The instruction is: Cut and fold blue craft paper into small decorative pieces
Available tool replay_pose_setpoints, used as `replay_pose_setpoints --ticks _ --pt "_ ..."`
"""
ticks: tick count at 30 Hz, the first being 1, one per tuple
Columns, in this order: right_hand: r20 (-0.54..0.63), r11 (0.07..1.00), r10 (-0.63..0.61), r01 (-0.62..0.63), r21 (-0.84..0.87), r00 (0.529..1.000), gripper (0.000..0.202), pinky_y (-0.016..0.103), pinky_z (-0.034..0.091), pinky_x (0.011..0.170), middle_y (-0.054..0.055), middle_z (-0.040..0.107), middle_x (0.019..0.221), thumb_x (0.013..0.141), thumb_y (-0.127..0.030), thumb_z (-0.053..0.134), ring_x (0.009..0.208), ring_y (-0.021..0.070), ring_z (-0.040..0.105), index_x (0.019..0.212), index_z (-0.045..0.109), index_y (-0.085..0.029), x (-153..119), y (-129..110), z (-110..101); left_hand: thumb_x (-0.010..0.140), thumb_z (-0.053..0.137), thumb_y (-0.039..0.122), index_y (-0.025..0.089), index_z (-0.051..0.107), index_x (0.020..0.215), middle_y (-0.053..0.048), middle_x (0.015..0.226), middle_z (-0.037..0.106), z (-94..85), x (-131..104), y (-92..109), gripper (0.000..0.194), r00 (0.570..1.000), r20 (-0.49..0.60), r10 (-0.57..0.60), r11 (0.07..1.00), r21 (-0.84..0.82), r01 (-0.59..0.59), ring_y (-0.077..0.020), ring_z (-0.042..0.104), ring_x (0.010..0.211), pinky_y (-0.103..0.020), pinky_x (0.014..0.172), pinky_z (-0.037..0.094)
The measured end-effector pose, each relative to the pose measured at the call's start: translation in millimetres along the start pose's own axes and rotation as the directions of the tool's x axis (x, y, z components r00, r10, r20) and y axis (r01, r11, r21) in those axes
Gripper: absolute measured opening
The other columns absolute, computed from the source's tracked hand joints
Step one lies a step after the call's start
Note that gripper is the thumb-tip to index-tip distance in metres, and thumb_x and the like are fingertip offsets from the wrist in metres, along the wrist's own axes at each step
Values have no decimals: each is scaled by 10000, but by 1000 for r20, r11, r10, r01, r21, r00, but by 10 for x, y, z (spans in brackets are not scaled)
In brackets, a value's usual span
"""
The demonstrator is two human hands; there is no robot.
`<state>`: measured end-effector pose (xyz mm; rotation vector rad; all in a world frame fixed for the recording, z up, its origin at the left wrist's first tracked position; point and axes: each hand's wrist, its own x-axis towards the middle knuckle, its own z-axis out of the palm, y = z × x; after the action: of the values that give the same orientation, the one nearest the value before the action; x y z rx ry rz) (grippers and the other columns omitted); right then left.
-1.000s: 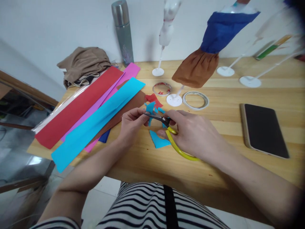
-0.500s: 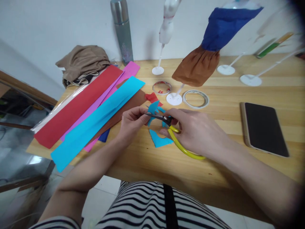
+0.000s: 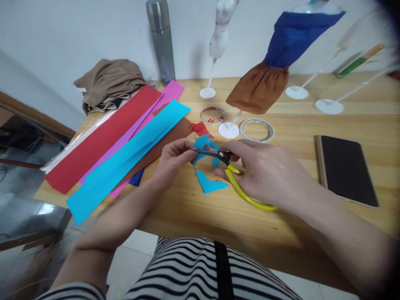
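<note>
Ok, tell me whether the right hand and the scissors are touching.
Touching. The head view shows the right hand gripping the scissors by their yellow handles.

Dark-bladed metal scissors with yellow loop handles (image 3: 225, 156) across a small, bright-blue, paper-like piece (image 3: 202, 142)
Blades point left over the ragged, curled piece; handles slant toward the lower right.

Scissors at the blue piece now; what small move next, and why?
I'd probably ease the left hand back slightly before the next snip: its fingertips overlap the ends of the scissors' blades in this view, while the right hand grips the scissors. Actual contact can't be told.
</note>
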<state>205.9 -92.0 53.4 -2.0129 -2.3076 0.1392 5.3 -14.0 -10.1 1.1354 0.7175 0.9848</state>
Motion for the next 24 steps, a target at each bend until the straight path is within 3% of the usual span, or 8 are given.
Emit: replay_pose_setpoints --ticks 4,15,24 --pt "-1 1000 -16 16 -1 1000 301 358 363 611 83 819 1028 942 -454 744 809 322 760 1134 716 -224 4 -11 -6 699 1008 399 183 767 711 2 666 699 21 -6 10 324 1000 19 -7 1000 -5 7 -101 586 602 -208 560 476" --pt "61 999 -28 26 32 998 306 347 352 625 112 813 964 981 -467 716 837 327 755 1146 734 -210 6 -31 -49 685 1011 570 179 753 688 5 650 655 23 3 -13 469 999 36 20 999 27 -21 -90 528 576 -224 543 445" --pt "106 998 -26 20 59 994 297 331 312 622 95 793 950 995 -431 698 809 312 730 1189 743 -212 5 -52 -75 680 1005 604 184 762 685 -9 705 683 34 -21 49 485 997 71 31 994 98 -38 -108 563 615 -259 612 499"
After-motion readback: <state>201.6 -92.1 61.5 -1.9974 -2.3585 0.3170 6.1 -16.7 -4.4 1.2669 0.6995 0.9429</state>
